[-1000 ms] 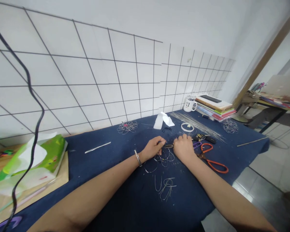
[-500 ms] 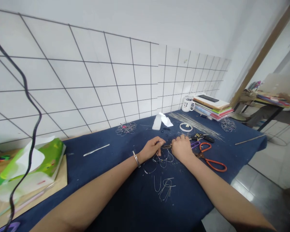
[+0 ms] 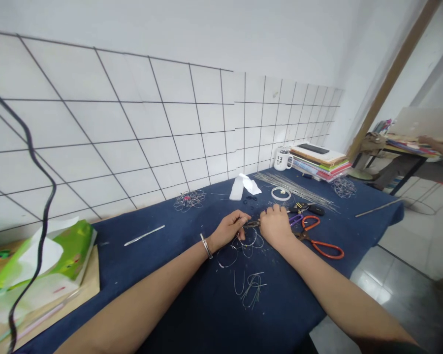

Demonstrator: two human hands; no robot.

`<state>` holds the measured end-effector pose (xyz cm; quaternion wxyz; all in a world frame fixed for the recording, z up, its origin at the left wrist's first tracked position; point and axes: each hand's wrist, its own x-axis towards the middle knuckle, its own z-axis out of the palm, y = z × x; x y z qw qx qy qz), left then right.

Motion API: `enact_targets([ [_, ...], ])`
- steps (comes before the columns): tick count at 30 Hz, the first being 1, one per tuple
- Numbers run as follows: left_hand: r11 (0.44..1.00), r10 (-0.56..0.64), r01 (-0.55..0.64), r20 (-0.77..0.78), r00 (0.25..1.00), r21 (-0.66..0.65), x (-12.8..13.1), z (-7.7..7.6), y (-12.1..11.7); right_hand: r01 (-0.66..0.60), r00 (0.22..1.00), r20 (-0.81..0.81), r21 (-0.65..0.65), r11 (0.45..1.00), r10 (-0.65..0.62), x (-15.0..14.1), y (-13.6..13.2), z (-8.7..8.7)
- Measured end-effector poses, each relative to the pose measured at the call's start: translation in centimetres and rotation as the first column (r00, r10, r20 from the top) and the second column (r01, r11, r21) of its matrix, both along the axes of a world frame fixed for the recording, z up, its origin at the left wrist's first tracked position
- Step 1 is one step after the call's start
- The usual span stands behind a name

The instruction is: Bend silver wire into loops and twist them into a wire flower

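My right hand (image 3: 276, 225) is wrapped round the handles of a pair of pliers (image 3: 252, 223), whose dark jaws point left. Facing it, my left hand (image 3: 231, 228) pinches a thin wire at the tip of the jaws; the wire itself is barely visible. Beaded wire loops (image 3: 248, 243) lie below and between both hands, and I cannot tell whether they join the pinched piece. Closer to me on the dark blue cloth is a small heap of bent wires (image 3: 253, 290). Orange-handled scissors (image 3: 323, 241) rest just right of my right hand.
Black-handled cutters (image 3: 312, 208), a white ring-shaped coil (image 3: 281, 193) and straight wires (image 3: 299, 189) lie behind my right hand. Farther back stand a mug (image 3: 282, 160) and stacked books (image 3: 317, 162). Tangled wire (image 3: 190, 200) lies by the wall; a tissue pack (image 3: 44, 255) sits left.
The view has shifted slightly, so the whole scene sits a little farther left. Both hands keep nearly the same pose at the pliers.
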<state>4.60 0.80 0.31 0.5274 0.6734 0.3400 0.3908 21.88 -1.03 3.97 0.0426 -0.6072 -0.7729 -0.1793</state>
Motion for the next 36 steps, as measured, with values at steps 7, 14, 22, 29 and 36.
enact_targets([
  [7,1.0,-0.018,0.018,-0.014,1.0,0.01,0.1,0.2,-0.1,-0.022,1.0,-0.004,-0.018,1.0,0.022,0.0,-0.1,0.0],
  [14,1.0,-0.03,0.03,0.002,1.0,0.009,0.1,0.3,-0.1,-0.022,0.999,-0.043,-0.052,0.998,0.02,0.2,0.2,-0.8],
  [22,1.0,-0.02,0.02,-0.005,1.0,0.013,0.0,0.4,-0.1,-0.025,0.998,-0.057,-0.036,0.999,0.023,0.2,0.5,-1.3],
  [29,1.0,-0.007,0.007,0.0,1.0,0.018,0.2,0.1,0.0,-0.009,0.997,-0.072,-0.067,0.998,0.004,0.1,0.7,-1.4],
  [36,1.0,-0.009,0.009,-0.006,1.0,0.012,0.2,0.0,0.0,0.01,0.998,-0.057,-0.115,0.993,-0.016,0.0,0.6,-1.0],
])
